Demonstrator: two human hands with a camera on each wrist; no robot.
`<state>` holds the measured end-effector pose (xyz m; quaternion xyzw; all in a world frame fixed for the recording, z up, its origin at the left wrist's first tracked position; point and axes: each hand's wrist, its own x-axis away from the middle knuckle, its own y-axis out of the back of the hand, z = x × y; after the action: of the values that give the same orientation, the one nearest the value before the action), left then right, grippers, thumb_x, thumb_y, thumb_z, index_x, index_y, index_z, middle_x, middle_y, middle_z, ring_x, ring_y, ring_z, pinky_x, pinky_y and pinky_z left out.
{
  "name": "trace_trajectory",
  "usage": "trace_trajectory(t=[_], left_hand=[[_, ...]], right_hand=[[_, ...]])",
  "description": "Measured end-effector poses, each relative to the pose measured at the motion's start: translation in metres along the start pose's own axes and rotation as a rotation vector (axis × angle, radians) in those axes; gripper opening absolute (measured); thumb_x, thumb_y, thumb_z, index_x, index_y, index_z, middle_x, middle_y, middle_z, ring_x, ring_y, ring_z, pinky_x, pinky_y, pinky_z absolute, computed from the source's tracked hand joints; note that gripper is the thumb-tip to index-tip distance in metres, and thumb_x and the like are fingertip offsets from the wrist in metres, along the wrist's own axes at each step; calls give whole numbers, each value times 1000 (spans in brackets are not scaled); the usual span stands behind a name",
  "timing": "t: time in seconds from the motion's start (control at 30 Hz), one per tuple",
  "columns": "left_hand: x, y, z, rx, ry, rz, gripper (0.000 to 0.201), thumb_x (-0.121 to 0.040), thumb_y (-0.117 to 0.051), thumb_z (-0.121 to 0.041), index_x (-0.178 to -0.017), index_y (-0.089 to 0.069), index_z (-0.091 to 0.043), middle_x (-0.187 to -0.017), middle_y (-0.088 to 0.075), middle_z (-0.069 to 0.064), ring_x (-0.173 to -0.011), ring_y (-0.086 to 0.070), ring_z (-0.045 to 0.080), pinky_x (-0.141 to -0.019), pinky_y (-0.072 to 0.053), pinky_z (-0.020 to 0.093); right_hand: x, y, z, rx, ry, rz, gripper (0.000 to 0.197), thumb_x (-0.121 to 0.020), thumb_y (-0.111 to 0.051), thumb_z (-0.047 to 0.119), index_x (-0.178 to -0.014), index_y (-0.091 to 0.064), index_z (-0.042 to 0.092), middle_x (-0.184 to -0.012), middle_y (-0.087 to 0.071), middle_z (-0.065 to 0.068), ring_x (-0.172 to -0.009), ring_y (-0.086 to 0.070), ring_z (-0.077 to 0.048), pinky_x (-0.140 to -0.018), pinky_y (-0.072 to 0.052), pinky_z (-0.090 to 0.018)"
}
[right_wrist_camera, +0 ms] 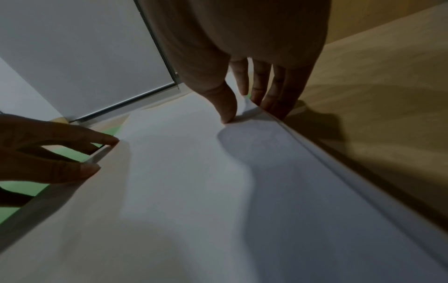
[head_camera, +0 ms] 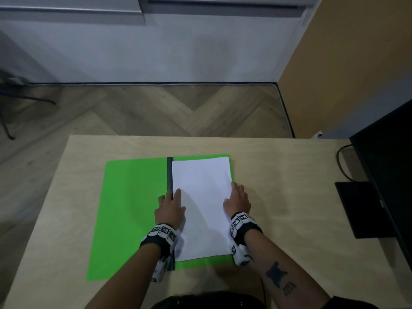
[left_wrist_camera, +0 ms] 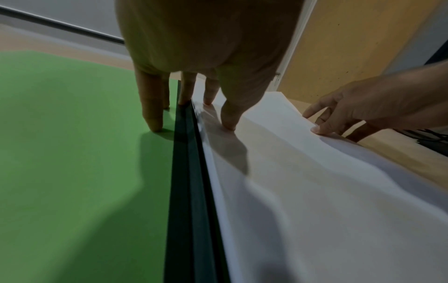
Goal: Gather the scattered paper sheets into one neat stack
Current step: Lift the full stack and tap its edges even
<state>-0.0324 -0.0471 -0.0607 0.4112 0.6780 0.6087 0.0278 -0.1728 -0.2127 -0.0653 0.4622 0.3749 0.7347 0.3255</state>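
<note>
A white paper stack (head_camera: 200,186) lies on the right half of an open green folder (head_camera: 129,208) with a black spine (head_camera: 170,175). My left hand (head_camera: 172,197) rests at the stack's left edge, its fingers (left_wrist_camera: 152,114) straight, some on the green cover, some on the spine (left_wrist_camera: 186,191) and the paper (left_wrist_camera: 315,191). My right hand (head_camera: 236,197) is at the stack's right edge. In the right wrist view its thumb (right_wrist_camera: 227,107) presses on top of the paper (right_wrist_camera: 194,191), and the straight fingers (right_wrist_camera: 278,95) stand against the side of the stack.
The folder lies mid-table on a light wooden table (head_camera: 289,197). A black monitor (head_camera: 390,175) with its flat base (head_camera: 356,208) and a cable (head_camera: 341,161) stands at the right edge. Wooden floor lies beyond the far edge.
</note>
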Motion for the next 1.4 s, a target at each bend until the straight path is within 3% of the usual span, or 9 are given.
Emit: trace_trajectory(t=[0.33,0.53,0.6,0.67,0.77,0.83,1.1,1.27,1.4], left_hand=[[4,10,0,-5,9,32,55,-90,-57,-36,-138,-31,-27,-140,-38,-1,-130,-33,30,-81,-51,48],[1,27,29,134,-69,52,63,-96,-52,-40,-151,-25,-28,-148,-39,2,-134,-34,27,-94,-46,51],[5,29,47,188,9,-66,59,-95,-54,-30,-149,-31,-21,-146,-44,9,-132,-39,30,-96,-46,51],[12,31,68,195,192,-192,59,-92,-57,-19,-146,-34,-14,-145,-44,18,-131,-40,36,-101,-44,53],[24,32,109,278,521,-170,77,-90,-61,-30,-152,-19,-13,-157,-21,23,-145,-19,42,-114,-26,59],[30,33,134,367,634,-112,89,-88,-62,-42,-154,-11,-13,-160,-9,20,-148,-6,40,-116,-17,61],[29,52,175,410,599,-106,77,-87,-64,-42,-145,-29,-6,-146,-28,23,-136,-26,41,-106,-30,60],[22,68,203,617,607,-115,68,-86,-68,-38,-140,-43,-7,-141,-43,26,-130,-38,43,-105,-37,53],[40,90,216,876,427,-170,43,-90,-64,-16,-129,-55,0,-128,-58,18,-112,-53,34,-98,-44,49]], right_hand=[[4,-4,-3,0,26,-17,58,-94,-54,18,-144,-31,36,-137,-38,0,-124,-45,-27,-88,-42,-42],[1,-3,-6,66,96,-1,51,-95,-50,17,-141,-39,35,-134,-40,-3,-118,-50,-30,-85,-43,-39],[2,-3,-5,86,107,3,50,-95,-50,18,-142,-39,34,-134,-40,-4,-118,-49,-30,-85,-42,-39],[3,-3,-5,97,112,3,50,-96,-49,18,-142,-38,33,-133,-40,-4,-118,-49,-30,-86,-43,-39],[6,-5,-4,106,111,2,51,-96,-45,18,-145,-36,31,-134,-39,-5,-118,-47,-30,-87,-43,-40],[8,-6,-4,118,118,1,55,-95,-44,19,-148,-34,29,-136,-38,-6,-118,-46,-30,-87,-43,-39],[15,-4,-1,133,83,78,68,-92,-49,34,-154,-23,28,-147,-30,-6,-130,-38,-31,-96,-41,-41],[19,3,-4,51,60,144,71,-88,-52,32,-153,-24,29,-151,-27,-3,-136,-33,-29,-103,-35,-43],[22,7,-8,-8,70,182,73,-87,-55,35,-153,-26,29,-154,-25,-1,-141,-28,-26,-106,-32,-42]])
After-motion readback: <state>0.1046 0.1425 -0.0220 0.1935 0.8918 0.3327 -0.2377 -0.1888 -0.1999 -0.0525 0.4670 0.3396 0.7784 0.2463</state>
